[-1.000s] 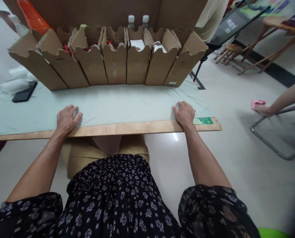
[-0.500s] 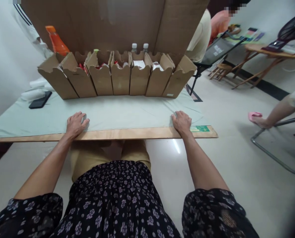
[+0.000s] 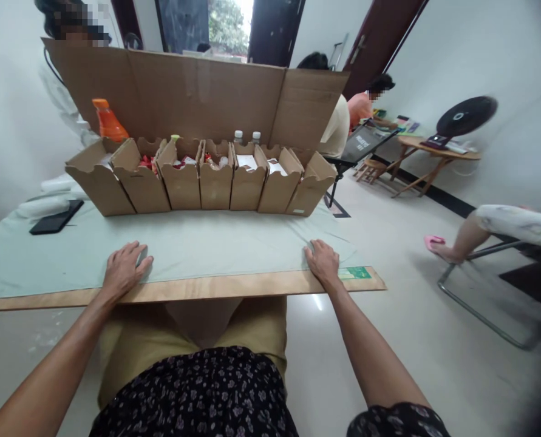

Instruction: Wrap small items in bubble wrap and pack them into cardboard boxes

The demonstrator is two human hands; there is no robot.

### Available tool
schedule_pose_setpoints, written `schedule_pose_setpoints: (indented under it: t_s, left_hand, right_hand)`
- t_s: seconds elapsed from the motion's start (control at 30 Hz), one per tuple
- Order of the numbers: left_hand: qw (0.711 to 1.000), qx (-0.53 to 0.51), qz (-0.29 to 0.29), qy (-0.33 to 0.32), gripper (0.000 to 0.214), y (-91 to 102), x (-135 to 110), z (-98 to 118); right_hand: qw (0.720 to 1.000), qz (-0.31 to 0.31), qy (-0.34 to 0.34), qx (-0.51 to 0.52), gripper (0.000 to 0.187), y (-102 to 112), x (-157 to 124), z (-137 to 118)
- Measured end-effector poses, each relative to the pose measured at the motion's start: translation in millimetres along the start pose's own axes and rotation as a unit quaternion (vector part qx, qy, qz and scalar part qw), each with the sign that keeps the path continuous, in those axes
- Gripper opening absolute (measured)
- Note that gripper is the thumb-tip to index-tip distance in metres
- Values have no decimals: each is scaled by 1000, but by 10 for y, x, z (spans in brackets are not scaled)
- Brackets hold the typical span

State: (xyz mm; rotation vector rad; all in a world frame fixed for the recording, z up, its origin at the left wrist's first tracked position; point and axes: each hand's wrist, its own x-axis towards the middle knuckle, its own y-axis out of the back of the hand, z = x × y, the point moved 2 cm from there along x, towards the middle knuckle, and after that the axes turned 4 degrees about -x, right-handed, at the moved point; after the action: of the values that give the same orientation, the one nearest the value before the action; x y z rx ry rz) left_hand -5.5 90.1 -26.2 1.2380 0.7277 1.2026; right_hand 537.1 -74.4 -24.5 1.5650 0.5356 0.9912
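Observation:
My left hand (image 3: 123, 268) lies flat on the pale green cloth (image 3: 234, 240) at the near edge of the wooden board (image 3: 215, 286), fingers spread, holding nothing. My right hand (image 3: 321, 261) rests palm down near the board's right end, beside a green label (image 3: 354, 273), also holding nothing. Beyond both hands stands a row of several open cardboard boxes (image 3: 215, 182) with small items inside, backed by a tall cardboard sheet (image 3: 197, 97).
An orange bottle (image 3: 108, 121) and two capped bottles (image 3: 246, 137) stand behind the boxes. A black phone (image 3: 55, 217) lies at left. A person stands at back left, others sit at the back. A seated person's leg (image 3: 461, 240), a fan (image 3: 464, 116) and a small table are right.
The camera has tilted upward, so the room, doorway and people at the back have come into sight. Both hands stay flat in the same spots on the board's edge.

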Motion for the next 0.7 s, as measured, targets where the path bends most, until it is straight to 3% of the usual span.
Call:
schedule_pose_setpoints:
  t_s: [0.6, 0.7]
  left_hand:
    - [1000, -8, 12, -7, 48, -34, -6, -3]
    - [1000, -13, 16, -14, 55, -46, -27, -41]
  right_hand:
    - [1000, 1, 3, 16, 33, 103, -38, 16]
    - [1000, 5, 11, 27, 33, 85, -47, 55]
